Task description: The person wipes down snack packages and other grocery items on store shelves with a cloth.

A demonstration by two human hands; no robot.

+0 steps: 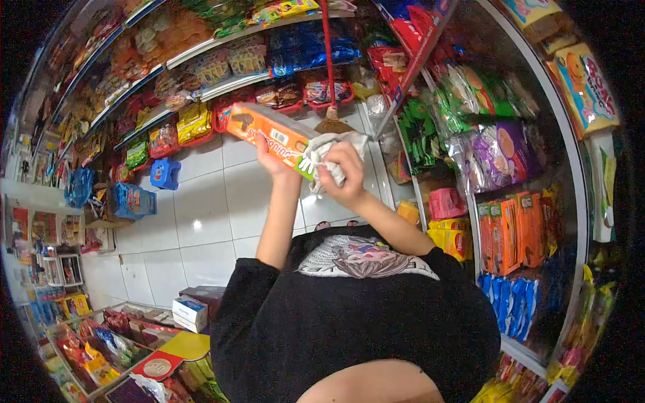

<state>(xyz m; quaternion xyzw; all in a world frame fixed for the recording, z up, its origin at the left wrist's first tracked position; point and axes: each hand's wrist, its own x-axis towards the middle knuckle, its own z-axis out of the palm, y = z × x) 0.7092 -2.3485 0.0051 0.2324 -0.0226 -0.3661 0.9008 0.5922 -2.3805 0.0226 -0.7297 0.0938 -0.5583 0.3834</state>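
My left hand (pixel 277 163) is closed around the lower side of a long orange snack box (pixel 259 134) with lettering and a green end. The box is held in the air above the tiled floor, tilted down to the right. Bunched in my right hand (pixel 347 173) is a whitish cloth (pixel 329 146), pressed against the box's green right end. The cloth covers part of that end.
Shelves of packaged snacks (pixel 195 124) curve along the far side. A red-handled broom (pixel 330 117) leans there. On the floor are a blue stool (pixel 164 174) and a blue crate (pixel 134 201). Orange packs (pixel 500 235) fill a rack at right.
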